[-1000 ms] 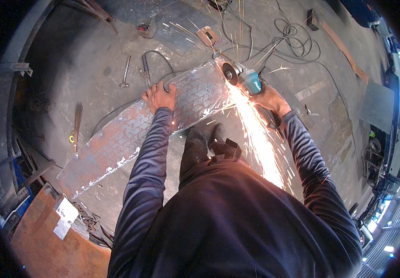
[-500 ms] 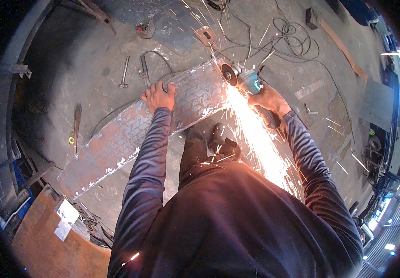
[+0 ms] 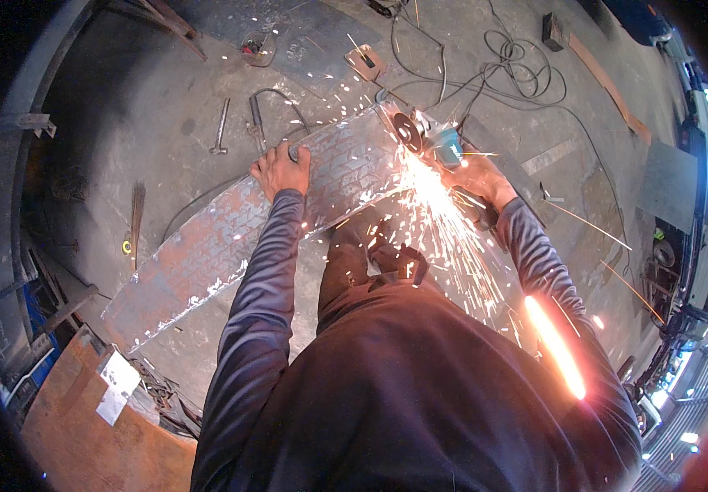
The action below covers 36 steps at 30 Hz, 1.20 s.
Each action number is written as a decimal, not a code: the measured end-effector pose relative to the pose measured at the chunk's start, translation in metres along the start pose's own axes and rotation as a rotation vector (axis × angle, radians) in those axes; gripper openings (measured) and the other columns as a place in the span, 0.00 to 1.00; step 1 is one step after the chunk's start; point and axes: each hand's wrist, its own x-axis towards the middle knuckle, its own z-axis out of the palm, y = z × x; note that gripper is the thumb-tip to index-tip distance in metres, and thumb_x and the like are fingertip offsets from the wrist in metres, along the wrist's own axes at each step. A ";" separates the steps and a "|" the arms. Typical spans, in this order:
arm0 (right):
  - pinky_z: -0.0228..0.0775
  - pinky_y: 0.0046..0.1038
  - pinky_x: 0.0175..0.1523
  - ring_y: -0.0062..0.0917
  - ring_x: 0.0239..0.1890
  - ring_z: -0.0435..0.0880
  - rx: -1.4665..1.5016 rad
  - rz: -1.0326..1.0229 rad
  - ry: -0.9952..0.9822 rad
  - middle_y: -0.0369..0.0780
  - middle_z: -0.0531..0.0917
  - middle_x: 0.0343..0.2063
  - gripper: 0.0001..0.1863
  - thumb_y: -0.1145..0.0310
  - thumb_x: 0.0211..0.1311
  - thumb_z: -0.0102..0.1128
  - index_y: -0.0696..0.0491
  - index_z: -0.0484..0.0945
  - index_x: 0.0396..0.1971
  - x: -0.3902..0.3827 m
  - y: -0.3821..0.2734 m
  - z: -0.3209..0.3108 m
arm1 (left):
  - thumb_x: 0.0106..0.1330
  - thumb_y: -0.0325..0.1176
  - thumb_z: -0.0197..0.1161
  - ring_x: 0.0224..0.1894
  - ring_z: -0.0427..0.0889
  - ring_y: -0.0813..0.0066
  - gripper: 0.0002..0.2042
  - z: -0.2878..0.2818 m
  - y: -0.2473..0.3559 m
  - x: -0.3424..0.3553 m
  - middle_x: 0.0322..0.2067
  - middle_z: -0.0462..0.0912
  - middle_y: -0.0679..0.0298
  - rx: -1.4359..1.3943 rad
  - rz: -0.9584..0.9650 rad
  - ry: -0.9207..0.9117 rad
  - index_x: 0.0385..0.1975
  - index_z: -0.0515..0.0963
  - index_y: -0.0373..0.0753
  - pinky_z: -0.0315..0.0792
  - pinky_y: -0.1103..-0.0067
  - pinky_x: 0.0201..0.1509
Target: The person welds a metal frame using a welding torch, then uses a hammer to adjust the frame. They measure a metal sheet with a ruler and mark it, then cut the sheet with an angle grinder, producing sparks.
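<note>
A long, rust-mottled steel plate [image 3: 214,225] with a raised tread pattern lies slantwise in front of me. My left hand [image 3: 283,170] is closed over its far edge, fingers curled around it. My right hand [image 3: 481,180] grips a teal angle grinder [image 3: 446,148] at the plate's right end. The grinder's disc [image 3: 407,131] meets the right edge of the plate, and bright sparks [image 3: 444,221] spray down toward me from the contact. Part of the grinder's body is hidden by the right hand and the glare.
Beyond the plate lie a hammer [image 3: 221,127], a welding electrode holder [image 3: 256,115] and coiled black cable [image 3: 522,70]. A wire brush [image 3: 137,217] rests at the left. A rusty sheet [image 3: 83,418] is at the lower left, and a grey panel [image 3: 667,187] stands at the right.
The spark stream has thinned and spread out, and a bright streak now crosses near my right sleeve. The grinder has tilted slightly. My left hand and the plate stay in place.
</note>
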 end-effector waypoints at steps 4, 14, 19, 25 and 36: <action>0.76 0.38 0.51 0.39 0.45 0.88 0.256 0.130 -0.091 0.47 0.89 0.40 0.34 0.58 0.43 0.78 0.60 0.80 0.51 -0.006 -0.028 -0.006 | 0.69 0.57 0.55 0.59 0.77 0.55 0.25 -0.001 0.000 0.000 0.51 0.85 0.55 -0.034 -0.003 -0.003 0.53 0.83 0.44 0.55 0.58 0.71; 0.76 0.36 0.52 0.37 0.44 0.87 0.017 0.080 -0.082 0.47 0.89 0.40 0.31 0.57 0.39 0.79 0.56 0.85 0.46 -0.004 -0.047 -0.018 | 0.68 0.56 0.56 0.59 0.76 0.55 0.25 0.002 -0.001 0.000 0.51 0.85 0.55 -0.002 -0.015 -0.011 0.52 0.83 0.44 0.52 0.56 0.73; 0.76 0.36 0.53 0.38 0.45 0.86 0.064 0.101 -0.051 0.48 0.89 0.42 0.34 0.59 0.38 0.79 0.59 0.83 0.49 -0.003 -0.047 -0.016 | 0.68 0.56 0.55 0.59 0.76 0.55 0.25 0.000 0.001 0.000 0.51 0.85 0.55 -0.002 -0.020 -0.021 0.52 0.83 0.44 0.53 0.57 0.73; 0.75 0.34 0.55 0.37 0.45 0.85 -0.037 0.178 -0.020 0.46 0.87 0.42 0.36 0.61 0.38 0.80 0.60 0.80 0.52 -0.003 -0.052 -0.017 | 0.69 0.56 0.54 0.60 0.75 0.55 0.25 -0.003 0.001 -0.001 0.52 0.84 0.55 -0.003 -0.026 -0.038 0.54 0.83 0.44 0.54 0.58 0.73; 0.75 0.33 0.50 0.32 0.40 0.83 0.276 0.089 -0.128 0.40 0.86 0.39 0.32 0.65 0.41 0.76 0.59 0.79 0.50 -0.008 -0.043 -0.015 | 0.68 0.56 0.55 0.61 0.75 0.56 0.25 -0.002 0.001 0.000 0.53 0.84 0.57 -0.007 -0.033 -0.040 0.53 0.83 0.45 0.54 0.57 0.72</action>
